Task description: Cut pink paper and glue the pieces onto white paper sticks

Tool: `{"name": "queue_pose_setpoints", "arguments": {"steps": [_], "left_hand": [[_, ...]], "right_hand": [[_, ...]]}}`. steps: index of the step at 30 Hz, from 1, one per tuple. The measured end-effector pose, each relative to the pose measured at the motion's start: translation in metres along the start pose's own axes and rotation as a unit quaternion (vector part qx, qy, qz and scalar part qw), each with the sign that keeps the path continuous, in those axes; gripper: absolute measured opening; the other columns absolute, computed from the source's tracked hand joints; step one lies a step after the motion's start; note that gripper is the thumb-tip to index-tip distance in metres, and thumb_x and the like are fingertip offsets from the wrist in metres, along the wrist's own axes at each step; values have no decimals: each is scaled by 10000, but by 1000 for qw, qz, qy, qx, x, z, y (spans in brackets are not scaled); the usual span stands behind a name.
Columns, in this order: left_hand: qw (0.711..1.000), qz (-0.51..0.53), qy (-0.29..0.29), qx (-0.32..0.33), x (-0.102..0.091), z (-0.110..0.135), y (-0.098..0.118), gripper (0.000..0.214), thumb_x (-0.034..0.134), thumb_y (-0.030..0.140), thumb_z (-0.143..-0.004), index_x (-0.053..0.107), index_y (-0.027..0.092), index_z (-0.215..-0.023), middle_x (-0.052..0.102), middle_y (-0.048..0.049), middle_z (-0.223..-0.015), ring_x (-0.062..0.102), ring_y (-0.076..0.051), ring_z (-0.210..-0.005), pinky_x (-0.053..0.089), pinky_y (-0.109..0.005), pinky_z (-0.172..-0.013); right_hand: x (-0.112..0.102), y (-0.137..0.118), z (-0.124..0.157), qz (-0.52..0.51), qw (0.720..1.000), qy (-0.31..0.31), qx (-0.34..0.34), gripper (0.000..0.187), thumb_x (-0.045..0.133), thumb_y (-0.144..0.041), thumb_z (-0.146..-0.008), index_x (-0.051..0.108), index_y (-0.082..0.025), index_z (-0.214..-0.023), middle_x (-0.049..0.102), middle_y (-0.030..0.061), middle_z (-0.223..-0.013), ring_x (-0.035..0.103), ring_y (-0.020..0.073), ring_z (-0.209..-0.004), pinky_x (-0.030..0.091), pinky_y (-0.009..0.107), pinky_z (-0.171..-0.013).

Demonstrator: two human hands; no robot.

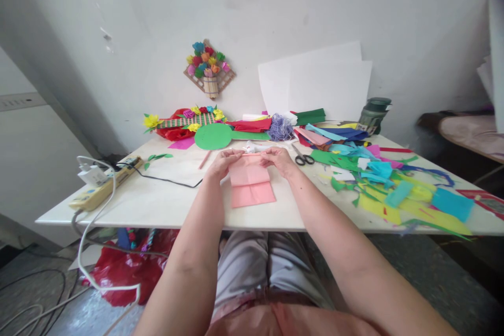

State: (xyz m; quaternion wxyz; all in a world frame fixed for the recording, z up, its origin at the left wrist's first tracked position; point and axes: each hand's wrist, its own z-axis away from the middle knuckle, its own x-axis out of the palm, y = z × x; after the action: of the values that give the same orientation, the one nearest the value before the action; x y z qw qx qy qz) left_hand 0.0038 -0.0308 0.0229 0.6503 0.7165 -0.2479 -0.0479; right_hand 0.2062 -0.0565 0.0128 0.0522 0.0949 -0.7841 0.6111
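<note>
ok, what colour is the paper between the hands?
The paper is pink, seen in the head view.

Tbl [137,202] w/ scissors [298,156], ppr scraps [380,210]

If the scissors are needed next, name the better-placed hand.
Probably the right hand: the scissors lie to its right, while the left hand is farther away. Both hold the pink paper.

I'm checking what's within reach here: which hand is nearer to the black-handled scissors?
Right. The right hand is just left of the scissors, apart from them, at the right end of the pink paper's top edge; the left hand is farther away, at its left end.
</note>
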Motion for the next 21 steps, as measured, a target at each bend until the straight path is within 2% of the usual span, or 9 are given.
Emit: {"name": "queue_pose_setpoints", "arguments": {"steps": [6, 11, 16, 21], "left_hand": [[1000, -1, 11, 0, -2, -1, -1, 315, 780, 270, -515, 705, 107, -774, 671, -56, -692, 598, -131, -600, 424, -226, -552], [1000, 10, -7, -1, -5, -3, -4, 274, 773, 264, -552, 690, 108, -761, 650, -32, -640, 574, -99, -542, 403, -199, -506], [1000, 15, -8, 2, -8, -4, -4, 375, 779, 237, -540, 672, 118, -879, 668, -43, -699, 605, -122, -574, 446, -227, -552], [1000, -8, -9, 3, -9, -5, -5, 440, 776, 255, -547, 646, 128, -948, 657, -25, -669, 609, -130, -554, 450, -240, -546]], "right_hand": [[1, 0, 0, -1, 1000, 3, 0, 273, 761, -311, -531, 641, -123, -688, 648, 23, -527, 612, 139, -466, 510, 240, -467], [2, -1, 0, 1, 1000, 8, 1, 269, 760, -302, -528, 639, -120, -685, 647, 22, -527, 612, 138, -464, 509, 237, -465], [3, -1, 1, 7, 1000, 5, -1, 266, 758, -292, -539, 637, -120, -701, 652, 23, -538, 618, 136, -478, 515, 238, -486], [2, 0, 0, 5, 1000, 1, 8, 245, 754, -272, -557, 632, -125, -709, 657, 26, -548, 625, 138, -492, 524, 246, -505]]}}
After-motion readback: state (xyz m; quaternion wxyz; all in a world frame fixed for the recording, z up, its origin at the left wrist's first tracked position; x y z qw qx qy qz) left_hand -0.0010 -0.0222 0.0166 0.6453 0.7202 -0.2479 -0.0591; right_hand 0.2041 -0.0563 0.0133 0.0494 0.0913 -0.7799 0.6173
